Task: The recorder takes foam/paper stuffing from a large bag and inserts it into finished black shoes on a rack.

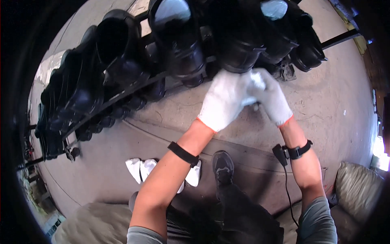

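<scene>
Head view. The left hand (225,99) and the right hand (271,97), both in white knitted gloves with orange cuffs, meet in front of the person just below a row of black rubber boots (239,40). The left hand's fingers curl over the right glove near its thumb; the right hand's fingers are bent inward, and whether anything lies between the two gloves cannot be told. A small white fold shows at the contact point, too blurred to identify.

The boots hang upside-down on a dark metal rack (122,95), soles toward the camera and shafts pointing down and away, so each boot's long axis runs roughly away from the viewer. The rack's long axis crosses the picture from lower left to upper right. The nearest boot, directly above the gloves, appears to touch or almost touch the knuckles. The upper ends of the boots are cut off by the top edge, and those at far left sink into shadow.

Each forearm carries a black wrist strap (183,154); a cable drops from the right one. Below, a dark shoe (222,166) stands on a grey concrete floor (333,101), marked with a curved seam. White folded gloves (142,168) lie on the floor beside the left forearm, partly hidden by it. Filled sacks (357,189) sit at lower right and lower left.
</scene>
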Demonstrator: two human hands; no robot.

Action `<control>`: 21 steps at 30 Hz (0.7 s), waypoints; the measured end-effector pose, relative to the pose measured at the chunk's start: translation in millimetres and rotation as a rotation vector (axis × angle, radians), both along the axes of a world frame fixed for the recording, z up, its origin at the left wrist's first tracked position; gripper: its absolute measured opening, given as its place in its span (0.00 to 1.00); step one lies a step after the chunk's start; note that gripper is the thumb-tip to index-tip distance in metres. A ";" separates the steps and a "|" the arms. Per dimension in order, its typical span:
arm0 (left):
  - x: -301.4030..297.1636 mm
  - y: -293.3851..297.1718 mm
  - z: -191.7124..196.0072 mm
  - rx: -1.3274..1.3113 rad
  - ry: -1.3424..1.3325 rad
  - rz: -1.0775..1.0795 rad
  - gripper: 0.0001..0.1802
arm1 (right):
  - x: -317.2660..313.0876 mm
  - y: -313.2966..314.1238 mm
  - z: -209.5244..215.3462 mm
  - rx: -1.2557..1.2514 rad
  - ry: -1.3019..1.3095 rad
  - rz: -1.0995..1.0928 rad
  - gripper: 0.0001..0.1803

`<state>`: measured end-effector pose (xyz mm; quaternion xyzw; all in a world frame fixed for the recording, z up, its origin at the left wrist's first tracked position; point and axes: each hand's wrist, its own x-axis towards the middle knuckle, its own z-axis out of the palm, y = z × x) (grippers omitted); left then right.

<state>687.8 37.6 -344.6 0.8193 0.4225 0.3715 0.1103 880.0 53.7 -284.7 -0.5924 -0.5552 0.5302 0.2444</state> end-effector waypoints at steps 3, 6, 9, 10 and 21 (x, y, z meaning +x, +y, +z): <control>-20.7 -3.5 1.6 0.032 0.194 0.561 0.42 | 9.5 26.6 -41.4 -0.111 0.767 -0.500 0.15; -57.8 -11.1 -23.3 -0.172 0.327 0.657 0.28 | -24.7 33.9 -69.0 0.009 0.762 -0.404 0.16; -66.6 -21.8 -29.6 -0.220 0.287 0.599 0.14 | -87.7 34.3 -71.1 0.519 -0.087 -0.027 0.09; -65.5 -25.5 -26.5 -0.203 0.210 0.591 0.11 | -108.4 39.0 -80.2 0.899 -0.358 0.117 0.09; -70.2 -26.6 -56.2 -0.409 0.156 0.678 0.10 | -117.3 72.5 -69.4 1.193 -0.732 0.752 0.22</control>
